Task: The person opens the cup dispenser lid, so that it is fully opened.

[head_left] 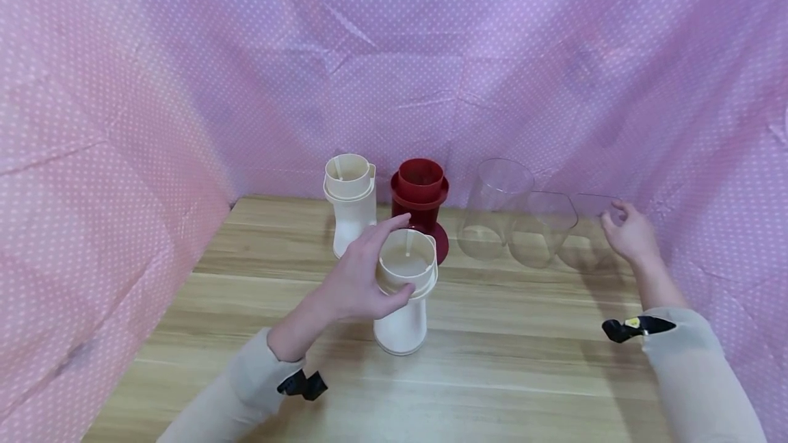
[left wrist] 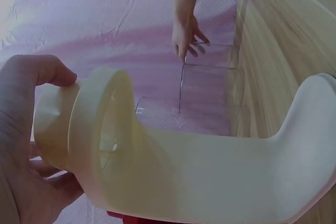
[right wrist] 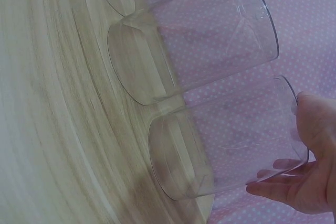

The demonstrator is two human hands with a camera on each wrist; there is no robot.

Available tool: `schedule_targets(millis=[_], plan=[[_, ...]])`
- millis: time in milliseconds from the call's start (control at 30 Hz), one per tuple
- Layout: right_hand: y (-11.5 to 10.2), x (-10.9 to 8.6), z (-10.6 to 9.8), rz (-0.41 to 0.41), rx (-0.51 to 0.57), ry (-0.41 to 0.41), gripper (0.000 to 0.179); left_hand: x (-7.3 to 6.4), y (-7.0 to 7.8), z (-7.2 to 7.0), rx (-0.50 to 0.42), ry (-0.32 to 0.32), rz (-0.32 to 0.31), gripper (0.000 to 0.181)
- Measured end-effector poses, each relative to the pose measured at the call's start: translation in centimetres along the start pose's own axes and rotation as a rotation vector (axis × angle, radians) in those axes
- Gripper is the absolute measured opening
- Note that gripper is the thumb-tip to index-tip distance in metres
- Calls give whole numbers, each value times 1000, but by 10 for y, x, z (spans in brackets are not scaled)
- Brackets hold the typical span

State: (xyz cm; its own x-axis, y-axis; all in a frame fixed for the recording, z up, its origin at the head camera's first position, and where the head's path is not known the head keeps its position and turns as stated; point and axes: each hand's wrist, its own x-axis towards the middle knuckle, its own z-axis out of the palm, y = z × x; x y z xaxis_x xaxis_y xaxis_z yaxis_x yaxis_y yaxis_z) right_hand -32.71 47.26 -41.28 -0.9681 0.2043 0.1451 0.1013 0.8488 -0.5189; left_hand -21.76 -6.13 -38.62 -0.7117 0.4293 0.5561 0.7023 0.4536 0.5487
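Observation:
My left hand (head_left: 360, 275) is curled round the top ring of a cream-white stand (head_left: 401, 323), which has a hollow cylindrical head and a wide foot. In the left wrist view, fingers and thumb lie on either side of the stand's head (left wrist: 55, 124). At the far right, my right hand (head_left: 631, 234) holds the rim of a clear cylinder (head_left: 581, 251) standing upright. Up close in the right wrist view, the hand (right wrist: 312, 166) spans the rim of this clear cylinder (right wrist: 226, 145), and some fingers show through its wall.
Behind the held stand are a second white stand (head_left: 353, 214) and a dark red stand (head_left: 421, 200), partly hidden. Two more clear cylinders (head_left: 492, 204) (head_left: 542, 231) stand close beside the held one. Pink dotted cloth (head_left: 394, 74) hangs around the wooden table (head_left: 492, 374).

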Motion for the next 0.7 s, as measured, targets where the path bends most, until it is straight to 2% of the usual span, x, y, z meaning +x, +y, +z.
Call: schedule_targets(millis=[167, 267, 400, 567, 700], plan=[[0, -1, 1, -4, 0, 0, 66, -5, 9, 9, 57, 93, -146, 99], [0, -2, 1, -5, 0, 0, 66, -5, 12, 12, 65, 116, -214, 94], [-1, -1, -2, -12, 5, 5, 66, -3, 9, 8, 27, 102, -203, 90], [3, 2, 0, -26, -3, 28, 67, 0, 4, 3, 3, 102, -172, 95], [5, 3, 2, -32, -5, 33, 66, -2, 2, 5, -34, 121, -216, 91]])
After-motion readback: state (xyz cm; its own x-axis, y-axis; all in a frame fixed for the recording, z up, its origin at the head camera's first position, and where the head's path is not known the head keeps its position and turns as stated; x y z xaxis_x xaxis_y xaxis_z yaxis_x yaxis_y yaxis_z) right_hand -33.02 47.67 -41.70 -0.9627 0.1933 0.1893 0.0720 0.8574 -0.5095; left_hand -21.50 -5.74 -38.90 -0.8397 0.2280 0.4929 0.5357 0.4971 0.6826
